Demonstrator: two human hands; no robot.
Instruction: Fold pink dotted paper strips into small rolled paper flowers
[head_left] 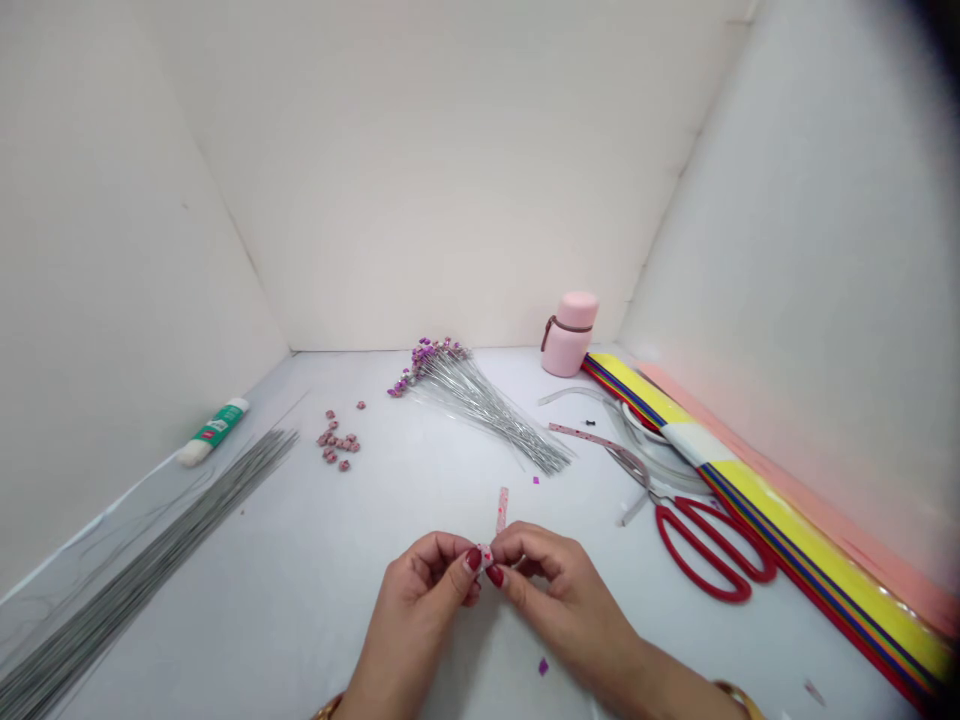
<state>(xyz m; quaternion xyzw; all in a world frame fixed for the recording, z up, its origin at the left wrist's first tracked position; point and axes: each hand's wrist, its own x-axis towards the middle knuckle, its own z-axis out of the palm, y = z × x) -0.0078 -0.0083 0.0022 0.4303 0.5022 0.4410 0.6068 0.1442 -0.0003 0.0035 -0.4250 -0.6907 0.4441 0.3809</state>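
Both hands meet at the front middle of the table, pinching one pink patterned paper strip [502,508]. My left hand [427,590] grips it between thumb and forefinger. From the other side my right hand [551,585] pinches the same strip, fingertips almost touching the left ones. Between the thumbs the strip is folded into a small bundle, and its free end sticks up away from me. Small folded pink paper stars [341,442] lie in a loose group to the left. Farther back rests a bunch of silver stems [487,400] with purple and pink tips.
Red-handled scissors [720,550] lie at right beside stacked coloured paper [750,500] and another pink strip [592,436]. A pink flask [570,335] stands at the back. Grey wires [157,560] and a glue stick [214,432] are at left. White walls enclose three sides.
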